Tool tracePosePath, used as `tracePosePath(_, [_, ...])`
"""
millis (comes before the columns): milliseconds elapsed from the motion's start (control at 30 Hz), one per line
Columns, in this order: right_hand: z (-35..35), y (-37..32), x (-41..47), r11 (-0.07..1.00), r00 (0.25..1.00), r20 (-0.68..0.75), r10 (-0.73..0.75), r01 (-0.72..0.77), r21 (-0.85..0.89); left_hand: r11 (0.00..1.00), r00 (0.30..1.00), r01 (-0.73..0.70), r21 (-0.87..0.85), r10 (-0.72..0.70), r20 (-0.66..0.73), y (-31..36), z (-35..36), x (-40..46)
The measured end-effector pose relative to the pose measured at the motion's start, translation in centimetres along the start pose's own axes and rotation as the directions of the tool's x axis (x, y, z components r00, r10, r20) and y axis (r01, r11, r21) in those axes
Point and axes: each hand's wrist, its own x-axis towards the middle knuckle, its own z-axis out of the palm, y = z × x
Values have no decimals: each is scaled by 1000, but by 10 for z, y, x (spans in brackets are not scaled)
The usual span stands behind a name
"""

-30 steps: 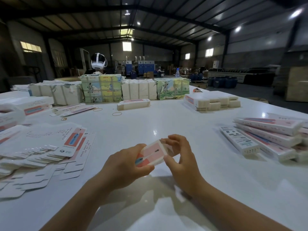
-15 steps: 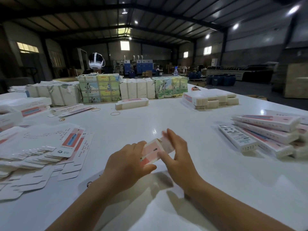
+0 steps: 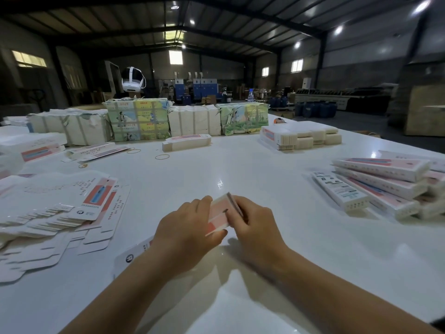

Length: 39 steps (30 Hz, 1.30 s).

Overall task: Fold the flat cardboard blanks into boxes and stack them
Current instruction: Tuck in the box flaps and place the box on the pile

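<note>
Both hands hold one pink-and-white cardboard blank [image 3: 219, 213] low over the white table [image 3: 240, 169], near its front middle. My left hand [image 3: 187, 233] grips its near end from the left, thumb underneath. My right hand [image 3: 255, 225] presses its far right edge with curled fingers. The blank's lower end [image 3: 131, 256] shows under my left wrist. A spread pile of flat blanks [image 3: 60, 213] lies to the left. Folded long boxes [image 3: 380, 184] are stacked at the right.
Tied bundles of printed packs [image 3: 137, 119] and white packs [image 3: 193, 122] line the far edge. A small flat stack [image 3: 186, 142] and a white stack [image 3: 301, 137] sit before them. Rubber bands [image 3: 162, 156] lie loose. A headset [image 3: 132, 79] stands behind.
The hands have drawn closer together and lower toward the table. The blank has been pressed narrower between them, its end now tucked under my right fingers.
</note>
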Motion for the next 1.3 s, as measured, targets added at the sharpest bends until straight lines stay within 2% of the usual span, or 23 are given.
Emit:
tracePosePath(100, [3,3,1,952,986,49,-160,167,-258,998,1000,-20,58,20,5,0,0,-1])
tracePosePath(233, [7,4,-3,912,972,82,-220,235,-337,994,999,-30,102,28,22,-1,-2,-1])
tracePosePath(300, [7,1,-3,967,989,78,-126,140,-211,994,999,-34,99,32,20,-3,-2,-1])
tracePosePath(367, [3,-3,2,992,994,98,50,-60,110,995,1000,-28,94,28,6,-5,-3,-1])
tracePosePath(433, [-4,-7,8,868,960,178,217,-273,415,996,1000,-23,81,25,-16,-7,-4,0])
tracePosePath(467, [-7,-9,10,816,946,216,240,-317,484,997,999,-27,78,29,-23,-7,-4,0])
tracePosePath(567, [-11,-12,10,812,953,226,202,-292,505,997,998,-39,64,42,-46,-7,-6,0])
tracePosePath(700, [-10,-13,5,888,987,114,110,-149,435,995,993,-79,59,83,-80,-3,-10,-2])
tracePosePath(767, [-9,-13,3,893,991,83,104,-130,431,993,988,-94,72,102,-113,-1,-11,-2])
tracePosePath(900, [-8,-14,2,868,990,77,118,-140,477,990,982,-110,87,122,-147,0,-13,-2])
tracePosePath(1133, [-12,-14,6,779,977,153,146,-209,591,985,976,-132,115,149,-157,-2,-13,-1])
tracePosePath(1233, [-14,-10,9,782,960,185,209,-278,558,971,974,-153,182,179,-136,-5,-14,0])
tracePosePath(1300, [-15,-8,11,835,956,147,252,-292,466,950,970,-180,256,215,-115,-7,-14,1])
